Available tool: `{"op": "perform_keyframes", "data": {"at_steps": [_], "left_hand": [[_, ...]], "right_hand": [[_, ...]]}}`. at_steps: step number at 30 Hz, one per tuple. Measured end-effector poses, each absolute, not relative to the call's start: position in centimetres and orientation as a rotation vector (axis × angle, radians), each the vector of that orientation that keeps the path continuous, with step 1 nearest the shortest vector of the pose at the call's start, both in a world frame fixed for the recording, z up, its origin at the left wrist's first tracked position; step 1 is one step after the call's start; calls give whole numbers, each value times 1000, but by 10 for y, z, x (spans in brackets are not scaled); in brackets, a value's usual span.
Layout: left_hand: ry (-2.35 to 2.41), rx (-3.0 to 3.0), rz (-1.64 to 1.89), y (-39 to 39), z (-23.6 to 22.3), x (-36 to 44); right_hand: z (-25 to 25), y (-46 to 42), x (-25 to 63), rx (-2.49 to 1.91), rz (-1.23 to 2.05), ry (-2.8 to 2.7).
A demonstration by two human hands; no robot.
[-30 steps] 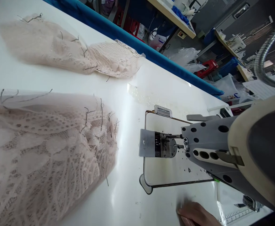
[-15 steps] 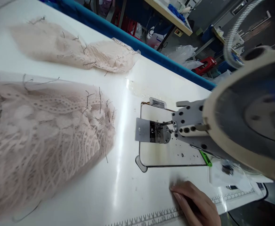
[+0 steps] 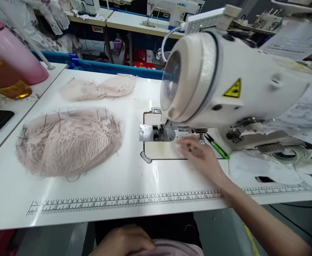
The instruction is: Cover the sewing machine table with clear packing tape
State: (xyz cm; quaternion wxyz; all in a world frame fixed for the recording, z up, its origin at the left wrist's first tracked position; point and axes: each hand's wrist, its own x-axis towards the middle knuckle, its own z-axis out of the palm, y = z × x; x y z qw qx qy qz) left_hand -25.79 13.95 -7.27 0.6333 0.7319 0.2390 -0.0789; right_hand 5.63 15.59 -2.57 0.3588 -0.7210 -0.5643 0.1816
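At the sewing machine: right hand blurred over bed plate, near green snips, grip unclear. Left hand low, can't tell either. Lace pieces on tabletop, left of machine.

Your slender right hand is bare, its fingertips blurred, and your long, smooth right forearm is bare to the edge of view. Your broader left hand is bare too, knuckles softly rounded. You wear plain black cloth over your lap and a pale mauve, softly creased fabric garment at your waist.
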Motion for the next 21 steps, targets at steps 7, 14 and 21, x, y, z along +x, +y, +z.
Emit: {"op": "perform_keyframes", "data": {"at_steps": [7,14,21], "left_hand": [[451,1960,167,177,-3,-240],[848,2040,54,213,20,-207],[1023,2183,133,247,21,-188]], "right_hand": [[-48,220,55,-1946,568,-1186],[-59,224,55,-1805,480,-1097],[-59,221,66,-1721,425,-1188]]}}
